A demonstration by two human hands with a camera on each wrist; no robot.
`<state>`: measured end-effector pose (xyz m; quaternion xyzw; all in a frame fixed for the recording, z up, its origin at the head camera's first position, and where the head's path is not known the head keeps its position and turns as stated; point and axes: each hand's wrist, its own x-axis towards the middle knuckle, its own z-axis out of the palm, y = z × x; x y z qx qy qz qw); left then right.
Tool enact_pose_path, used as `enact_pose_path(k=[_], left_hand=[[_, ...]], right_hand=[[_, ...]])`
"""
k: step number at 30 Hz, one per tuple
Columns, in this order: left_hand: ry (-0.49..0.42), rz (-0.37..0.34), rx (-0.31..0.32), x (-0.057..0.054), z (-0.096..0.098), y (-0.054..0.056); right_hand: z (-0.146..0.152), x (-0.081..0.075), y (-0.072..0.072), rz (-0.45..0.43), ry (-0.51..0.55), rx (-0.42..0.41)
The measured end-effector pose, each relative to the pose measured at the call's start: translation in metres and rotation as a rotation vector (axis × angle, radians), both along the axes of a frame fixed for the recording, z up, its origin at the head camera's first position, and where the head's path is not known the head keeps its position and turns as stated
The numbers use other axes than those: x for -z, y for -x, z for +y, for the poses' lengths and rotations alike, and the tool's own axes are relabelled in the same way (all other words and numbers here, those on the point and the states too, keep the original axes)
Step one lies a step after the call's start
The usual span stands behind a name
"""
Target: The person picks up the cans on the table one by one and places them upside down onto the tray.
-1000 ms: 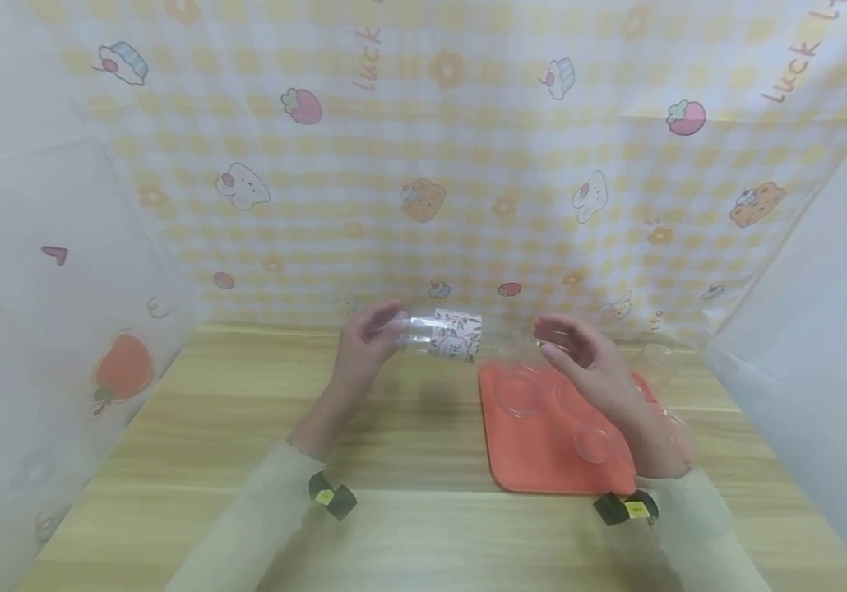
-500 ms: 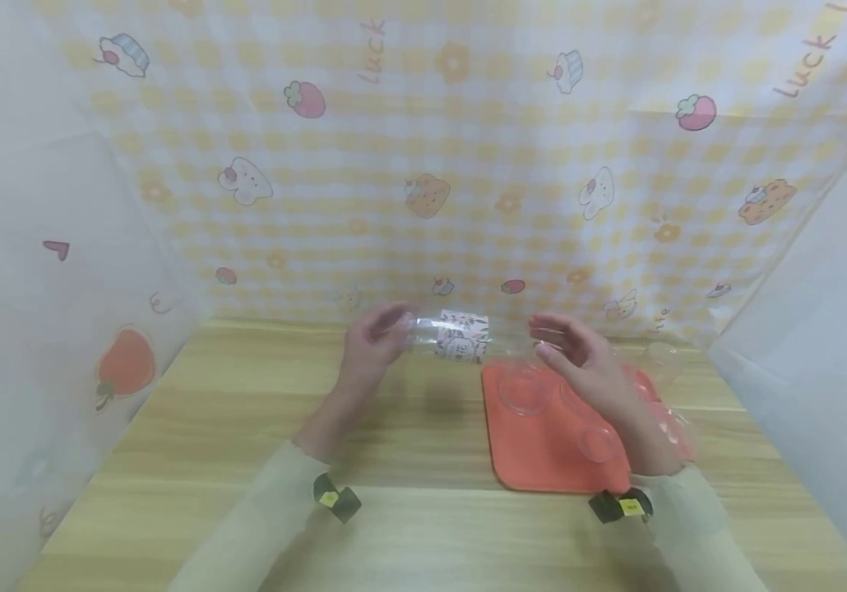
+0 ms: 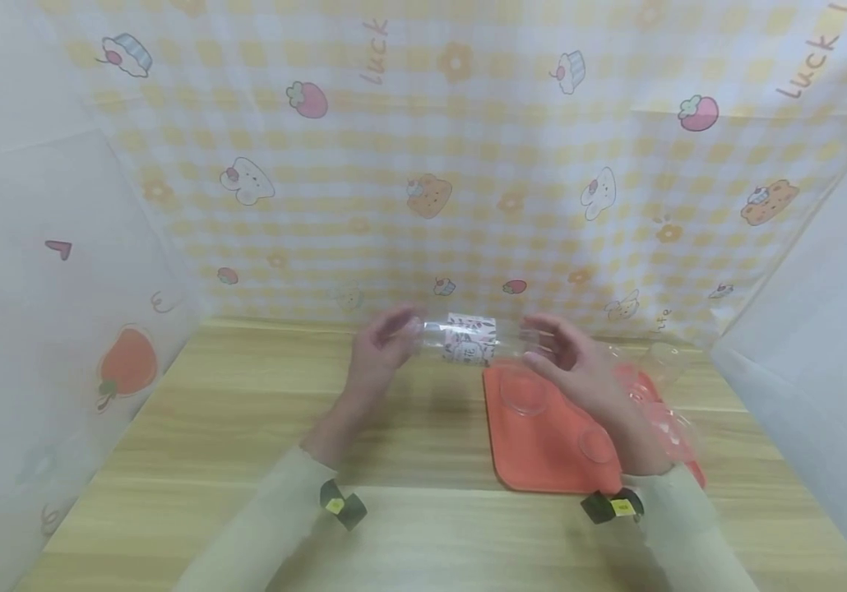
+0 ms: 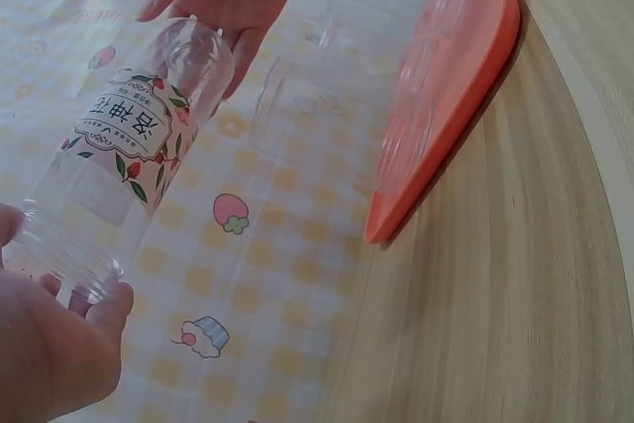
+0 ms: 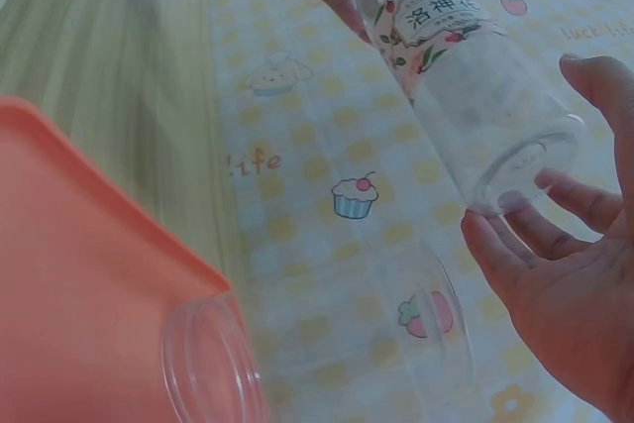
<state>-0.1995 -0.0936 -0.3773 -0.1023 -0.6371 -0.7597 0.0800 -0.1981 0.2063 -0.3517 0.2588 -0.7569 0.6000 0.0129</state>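
A clear plastic jar (image 3: pixel 470 339) with a floral paper label lies sideways in the air over the table, label toward the head camera. My left hand (image 3: pixel 382 349) grips its ridged mouth end, fingers and thumb round the rim in the left wrist view, where the jar (image 4: pixel 129 136) looks hollow. At the other end is my right hand (image 3: pixel 571 362). Its fingertips (image 5: pixel 477 235) are right at the round base in the right wrist view, with the thumb standing apart and the fingers spread.
An orange-red tray (image 3: pixel 542 464) lies on the wooden table (image 3: pixel 394 526), right of centre. Several clear plastic containers, including a round one (image 3: pixel 523 390), stand on it, partly behind my right forearm. A yellow checked cloth (image 3: pixel 423 148) hangs at the back.
My left hand has carried the jar slightly to the right. My right hand has come a little left, so its fingertips now overlap the base end.
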Motion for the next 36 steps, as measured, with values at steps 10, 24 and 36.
enact_pose_path(k=[10,24,36], left_hand=[[-0.013,0.033,0.014,0.001,0.008,-0.001],[0.005,-0.024,0.067,-0.009,0.003,-0.01],[0.052,0.013,0.085,-0.005,-0.013,-0.01]], right_hand=[[-0.001,0.005,0.002,-0.017,0.038,-0.059],[-0.001,0.001,0.001,0.034,-0.017,-0.009],[0.016,-0.012,0.0,0.058,-0.071,-0.067]])
